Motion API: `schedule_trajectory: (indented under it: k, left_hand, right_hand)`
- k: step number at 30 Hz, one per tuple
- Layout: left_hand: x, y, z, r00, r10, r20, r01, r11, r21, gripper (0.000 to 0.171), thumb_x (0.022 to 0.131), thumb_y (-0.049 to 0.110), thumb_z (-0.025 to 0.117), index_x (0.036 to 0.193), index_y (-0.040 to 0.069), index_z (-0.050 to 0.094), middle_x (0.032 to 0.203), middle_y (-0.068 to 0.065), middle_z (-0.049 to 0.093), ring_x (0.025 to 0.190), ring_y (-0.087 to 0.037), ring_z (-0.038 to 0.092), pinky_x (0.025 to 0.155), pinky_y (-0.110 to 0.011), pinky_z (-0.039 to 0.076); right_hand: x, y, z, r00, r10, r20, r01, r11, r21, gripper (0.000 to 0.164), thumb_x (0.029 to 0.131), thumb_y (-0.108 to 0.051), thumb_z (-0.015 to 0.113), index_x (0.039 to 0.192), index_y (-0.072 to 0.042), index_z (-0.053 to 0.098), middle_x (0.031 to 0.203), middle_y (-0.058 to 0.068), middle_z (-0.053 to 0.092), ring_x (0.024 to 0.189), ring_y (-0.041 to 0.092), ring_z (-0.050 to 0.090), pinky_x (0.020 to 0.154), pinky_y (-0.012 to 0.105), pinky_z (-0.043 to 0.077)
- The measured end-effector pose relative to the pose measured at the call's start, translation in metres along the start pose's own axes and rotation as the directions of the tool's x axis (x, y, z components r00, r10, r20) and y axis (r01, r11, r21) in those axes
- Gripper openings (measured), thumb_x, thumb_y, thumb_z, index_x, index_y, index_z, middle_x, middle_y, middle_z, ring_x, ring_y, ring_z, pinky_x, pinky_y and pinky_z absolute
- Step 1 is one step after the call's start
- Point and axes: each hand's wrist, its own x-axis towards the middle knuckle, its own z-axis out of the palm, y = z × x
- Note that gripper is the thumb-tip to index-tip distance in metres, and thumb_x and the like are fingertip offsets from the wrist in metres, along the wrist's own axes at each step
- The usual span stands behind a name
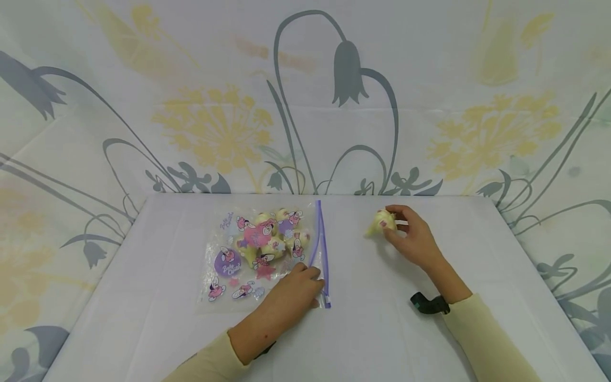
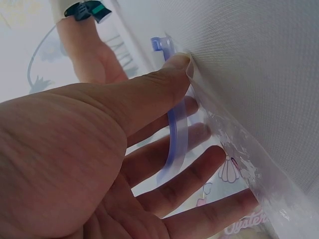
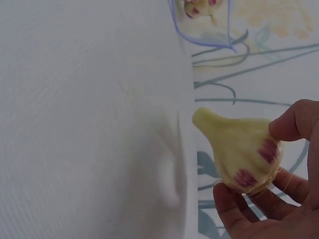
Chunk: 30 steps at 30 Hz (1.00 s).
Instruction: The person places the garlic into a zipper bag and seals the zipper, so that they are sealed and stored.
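A clear zip bag [image 1: 256, 233] with pink and purple cartoon prints lies flat on the left half of the table. Several pale garlic bulbs [image 1: 245, 253] show through its film. My left hand [image 1: 292, 297] holds the bag at its open end, by the purple zip strip [image 1: 326, 260]; in the left wrist view the thumb is at the film's edge, the other fingers spread beside it. Over to the right, my right hand [image 1: 414, 239] grips one garlic bulb [image 3: 244, 149] by its root end between thumb and fingers. Its stem points left, and purple patches mark its cream skin.
White cloth covers the table [image 1: 363, 329], and a flower-printed cloth [image 1: 305, 132] rises behind it and at both sides. A black strap with a camera [image 1: 429, 304] sits on the right wrist.
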Motion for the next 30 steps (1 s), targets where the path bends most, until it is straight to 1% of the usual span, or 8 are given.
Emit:
schedule_trajectory:
  k: [6,13,23,26,30]
  left_hand:
    - [0.000,0.000,-0.002,1.000,0.005,0.000,-0.005,1.000,0.009,0.034,0.092,0.030,0.084,0.122,0.015,0.080,0.124,-0.002,0.072,0.106,-0.021,0.062,0.094,-0.028,0.058]
    - [0.000,0.001,-0.003,1.000,0.007,0.001,-0.007,1.000,0.019,0.035,0.091,0.029,0.085,0.122,0.015,0.080,0.121,-0.002,0.072,0.104,-0.020,0.061,0.093,-0.027,0.057]
    - [0.000,0.002,-0.003,1.000,0.016,-0.018,-0.015,1.000,0.023,0.032,0.091,0.029,0.085,0.119,0.014,0.081,0.119,-0.001,0.072,0.100,-0.020,0.060,0.091,-0.028,0.056]
    - [-0.001,0.002,-0.004,1.000,0.011,-0.012,-0.011,1.000,0.018,0.034,0.091,0.030,0.085,0.120,0.014,0.081,0.120,-0.001,0.072,0.101,-0.020,0.060,0.092,-0.028,0.056]
    - [-0.001,0.002,-0.003,1.000,0.008,-0.010,-0.008,1.000,0.016,0.035,0.091,0.030,0.085,0.121,0.014,0.081,0.121,-0.002,0.072,0.102,-0.020,0.060,0.093,-0.028,0.056]
  right_hand:
    - [-0.001,-0.003,0.010,0.999,-0.002,0.050,0.000,0.999,0.040,0.043,0.098,-0.004,0.071,0.139,0.004,0.058,0.135,0.018,0.064,0.124,0.028,0.057,0.095,0.007,0.048]
    - [-0.002,-0.006,0.021,0.997,-0.031,0.072,0.024,0.996,0.092,0.041,0.098,0.002,0.067,0.139,0.005,0.059,0.136,0.019,0.065,0.122,0.028,0.058,0.097,0.013,0.051]
    - [0.000,-0.013,0.038,0.992,-0.078,0.100,0.065,0.990,0.122,0.041,0.099,0.003,0.067,0.138,0.006,0.057,0.138,0.020,0.062,0.122,0.030,0.058,0.098,0.018,0.053]
    - [0.001,-0.016,0.043,0.989,-0.099,0.109,0.086,0.989,0.118,0.040,0.099,0.002,0.067,0.138,0.006,0.057,0.138,0.021,0.060,0.123,0.033,0.059,0.099,0.022,0.055]
    - [0.002,-0.018,0.050,0.989,-0.092,0.119,0.079,0.991,0.110,0.041,0.099,0.001,0.068,0.138,0.004,0.058,0.138,0.020,0.061,0.122,0.035,0.062,0.099,0.031,0.057]
